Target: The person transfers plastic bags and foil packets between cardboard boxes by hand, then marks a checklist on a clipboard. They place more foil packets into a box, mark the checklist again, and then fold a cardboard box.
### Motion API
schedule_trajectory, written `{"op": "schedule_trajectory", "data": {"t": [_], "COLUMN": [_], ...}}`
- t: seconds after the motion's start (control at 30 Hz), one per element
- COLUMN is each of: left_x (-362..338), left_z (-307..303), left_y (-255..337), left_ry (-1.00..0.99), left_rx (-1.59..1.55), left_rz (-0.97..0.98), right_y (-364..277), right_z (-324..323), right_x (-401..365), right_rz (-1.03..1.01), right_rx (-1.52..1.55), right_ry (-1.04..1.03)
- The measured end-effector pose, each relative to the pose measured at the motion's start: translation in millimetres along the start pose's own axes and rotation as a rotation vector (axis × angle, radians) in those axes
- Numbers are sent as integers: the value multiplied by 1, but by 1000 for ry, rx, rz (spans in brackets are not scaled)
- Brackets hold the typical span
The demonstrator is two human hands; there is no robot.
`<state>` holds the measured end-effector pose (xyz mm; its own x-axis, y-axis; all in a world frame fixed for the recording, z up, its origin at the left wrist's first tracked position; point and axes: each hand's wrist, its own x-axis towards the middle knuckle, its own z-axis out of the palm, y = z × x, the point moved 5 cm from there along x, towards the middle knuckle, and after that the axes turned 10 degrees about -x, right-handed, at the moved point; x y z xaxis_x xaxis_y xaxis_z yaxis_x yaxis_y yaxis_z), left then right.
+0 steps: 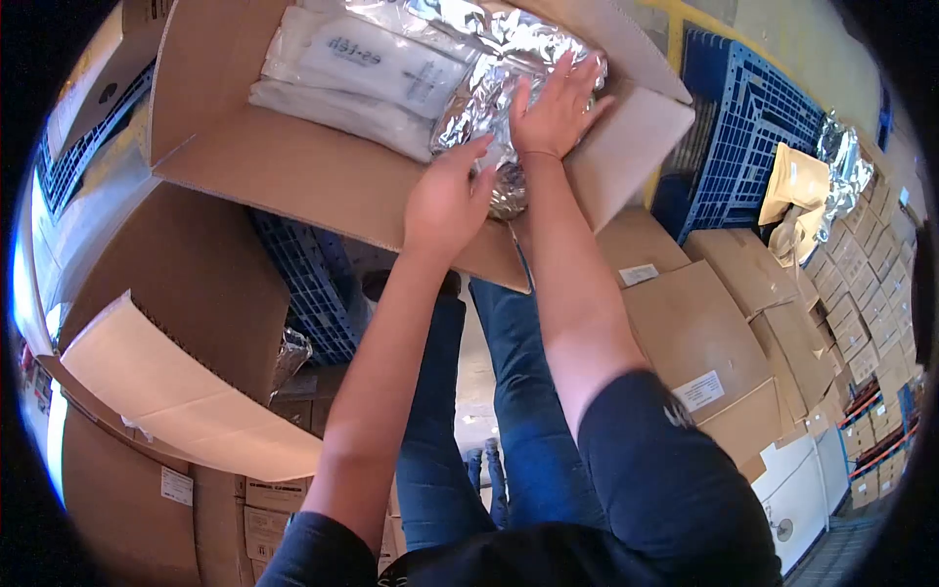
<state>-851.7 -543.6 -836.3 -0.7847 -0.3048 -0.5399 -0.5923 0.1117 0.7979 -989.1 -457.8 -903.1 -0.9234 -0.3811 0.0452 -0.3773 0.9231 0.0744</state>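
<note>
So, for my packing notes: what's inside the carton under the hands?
The carton holds pale packets, some printed, and crinkled silver foil, with the right hand on it and the left hand at its edge. What lies beneath, or inside the foil, is covered.

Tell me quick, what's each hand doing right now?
Left hand: open, loosely curved, beside the silver foil packaging.
Right hand: open, fingers spread, resting on the foil.

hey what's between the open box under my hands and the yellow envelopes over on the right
In the head view, a blue plastic pallet lies between them.
</note>
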Motion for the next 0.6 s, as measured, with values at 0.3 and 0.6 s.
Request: {"op": "schedule_trajectory", "data": {"t": [0.3, 0.6], "left_x": [-22, -13], "left_z": [-22, 10], "left_y": [35, 10], "left_ry": [172, 233], "left_rx": [207, 285], "left_rz": [478, 320], "right_y": [-7, -10], "right_z": [6, 144], "right_x": [10, 95], "right_rz": [131, -959], "right_rx": [-87, 141], "right_ry": [-54, -255]}}
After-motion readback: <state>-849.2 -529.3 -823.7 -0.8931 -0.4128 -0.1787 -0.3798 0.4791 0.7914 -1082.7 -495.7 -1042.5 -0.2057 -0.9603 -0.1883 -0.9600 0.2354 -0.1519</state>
